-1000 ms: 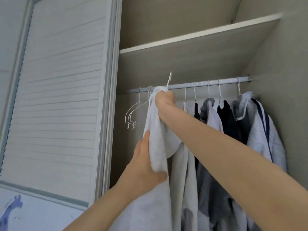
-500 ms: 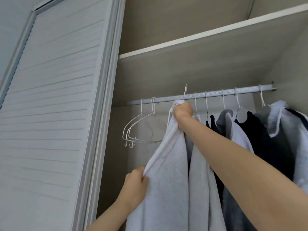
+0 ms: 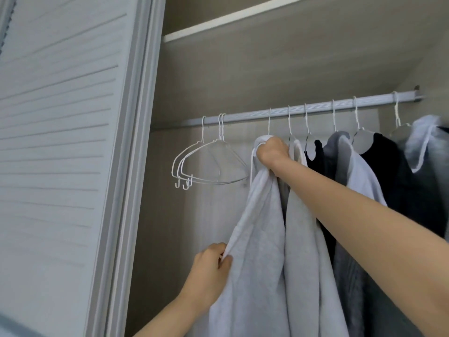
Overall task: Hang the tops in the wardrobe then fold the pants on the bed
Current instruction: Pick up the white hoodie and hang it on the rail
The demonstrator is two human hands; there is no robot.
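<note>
At the far left stands the louvred door (image 3: 56,142), pale grey with many flat horizontal slats. Next to it, three empty white wire hangers (image 3: 206,164) hang close together on the ribbed metal rail (image 3: 315,109); each has a small hook at the lower corner. Below them the left hand (image 3: 211,266) pinches the left edge of the light grey top (image 3: 257,239), a soft, fleecy fabric which falls in long folds. Above, the right hand (image 3: 272,152) is clenched around the collar of this top, just under the rail, where its hanger hook (image 3: 269,122) is over the rail. To the right hang more clothes on five further hooks: another light grey garment (image 3: 301,239), a black one (image 3: 413,190), and a whitish one (image 3: 422,142) at the edge.
</note>
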